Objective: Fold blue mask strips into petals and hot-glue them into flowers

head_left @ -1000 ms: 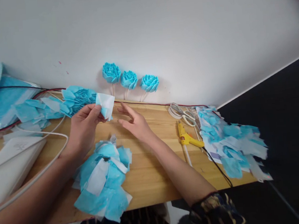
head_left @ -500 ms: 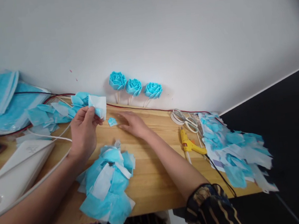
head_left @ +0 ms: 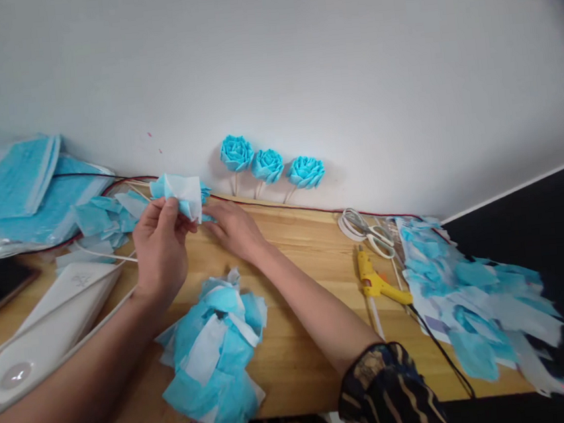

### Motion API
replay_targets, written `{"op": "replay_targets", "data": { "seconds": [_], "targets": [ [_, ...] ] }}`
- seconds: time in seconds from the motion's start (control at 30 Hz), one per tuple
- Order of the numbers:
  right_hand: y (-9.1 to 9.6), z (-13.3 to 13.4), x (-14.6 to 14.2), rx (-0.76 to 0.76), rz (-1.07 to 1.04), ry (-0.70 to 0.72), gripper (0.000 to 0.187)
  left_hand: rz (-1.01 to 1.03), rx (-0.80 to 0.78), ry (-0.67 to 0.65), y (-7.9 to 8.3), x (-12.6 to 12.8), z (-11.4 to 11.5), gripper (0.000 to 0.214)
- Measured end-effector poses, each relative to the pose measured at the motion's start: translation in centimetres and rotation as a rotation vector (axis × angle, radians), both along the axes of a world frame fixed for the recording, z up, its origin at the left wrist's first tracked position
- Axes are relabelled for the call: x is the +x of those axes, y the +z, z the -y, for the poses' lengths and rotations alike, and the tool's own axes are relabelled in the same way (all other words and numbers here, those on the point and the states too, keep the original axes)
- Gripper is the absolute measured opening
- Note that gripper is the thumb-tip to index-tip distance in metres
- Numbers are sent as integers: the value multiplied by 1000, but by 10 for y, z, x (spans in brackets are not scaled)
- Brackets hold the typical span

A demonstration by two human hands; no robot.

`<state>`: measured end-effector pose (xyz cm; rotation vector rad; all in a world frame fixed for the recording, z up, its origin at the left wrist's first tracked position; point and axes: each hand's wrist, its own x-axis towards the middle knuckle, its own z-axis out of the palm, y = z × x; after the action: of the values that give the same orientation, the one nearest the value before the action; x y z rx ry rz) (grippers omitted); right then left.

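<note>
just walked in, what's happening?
A person's left hand holds a squarish white-and-blue sheet in a pinch grip. The right hand is beside it, near a small blue scrap; contact is unclear. Three blue, thin-stemmed layered flowers stand against the white wall. A yellow glue gun lies on the wooden table.

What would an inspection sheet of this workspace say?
Surface: pale wooden table; pile of blue-and-white cut sheets reaches past its front edge.
Work items: thin blue-and-white sheet piece, held up; three ruffled blue flowers on sticks by the plain pale wall.
Clutter: yellow plastic glue gun, white-handled metal scissors, long white device.
Hands: left hand pinches the sheet piece; right hand is at a partly hidden small blue piece, grip unclear.
Cables: glue gun's black cord; red-and-black cable along the wall; white cable at left.
Surroundings: small reddish wall marks.
</note>
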<state>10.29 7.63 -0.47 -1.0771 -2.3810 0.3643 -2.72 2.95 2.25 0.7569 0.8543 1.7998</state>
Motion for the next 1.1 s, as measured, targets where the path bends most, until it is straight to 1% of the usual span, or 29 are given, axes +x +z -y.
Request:
{"op": "replay_targets", "data": {
  "seconds": [0.07,0.1,0.17,0.3,0.37,0.43,0.5,0.6,0.7,0.77,0.87,0.97,1.03,1.1],
  "targets": [
    [4,5,-2,17,52,95,28,29,6,-5,2,-1,0,14],
    [3,6,-2,13,59,111,28,34,5,-6,2,-1,-1,14],
    [-1,4,2,-31,1,72,29,31,1,6,3,-3,-2,14],
    [-11,-5,19,-152,-210,-98,32,20,3,50,6,-7,-4,15],
    [-10,-5,27,-157,-214,-123,30,17,13,66,8,-9,-5,14],
    [-6,-2,28,-139,-165,-92,26,12,30,80,9,-11,-6,14],
    [-1,4,23,-123,-102,-41,20,13,44,82,10,-12,-6,15],
    [3,11,7,-93,-12,41,13,5,66,79,10,-13,-6,16],
    [7,12,-12,-55,57,115,19,-10,77,64,10,-12,-6,16],
    [8,11,-25,-34,125,135,27,2,74,59,10,-11,-6,17],
    [5,10,-42,14,248,127,38,17,68,61,10,-11,-7,17],
    [-6,6,-48,32,287,83,29,29,65,60,10,-12,-6,16],
    [-12,1,-43,9,228,31,25,46,59,60,10,-12,-6,15],
    [-15,-6,-29,-46,92,-38,25,59,51,61,10,-12,-6,14]
  ]
}}
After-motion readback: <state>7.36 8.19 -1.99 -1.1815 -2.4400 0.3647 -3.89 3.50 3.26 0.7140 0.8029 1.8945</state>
